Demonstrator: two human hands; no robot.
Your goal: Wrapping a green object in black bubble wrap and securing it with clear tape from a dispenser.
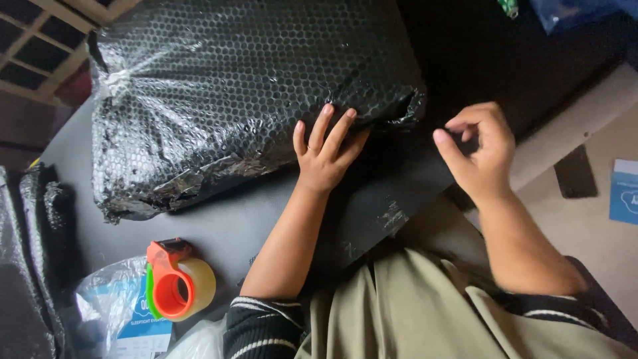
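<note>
The left hand [325, 156] is lying flat, fingers spread and released, pressing on the near edge of a large parcel wrapped in black bubble wrap [246, 93]; it is grasping nothing, only resting its fingertips on the wrap; the parcel is stretching away from that hand and out to its left, lying on a dark grey tabletop [266, 213]. The right hand [482, 149] is hovering just to the right of the parcel's open torn corner, clear of the table; its fingers are curling inward with thumb and fingertips nearly pinching, and whether anything thin is being pinched there I cannot tell. Well to the left of the left forearm, nearer the body, an orange and green tape dispenser [176, 279] with a clear tape roll is sitting (partly on a white and blue plastic bag [126, 312]).
</note>
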